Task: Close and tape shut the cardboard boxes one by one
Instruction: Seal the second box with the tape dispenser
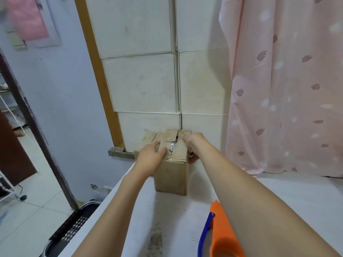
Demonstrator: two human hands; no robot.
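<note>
Head view: upright cardboard box (171, 175), left hand (151, 156) flat on flaps, right hand (193, 143) gripping its far edge.

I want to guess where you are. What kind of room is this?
Probably a room in a home: a pink leaf-print curtain, a tiled wall, and a white table where someone closes a cardboard box.
</note>
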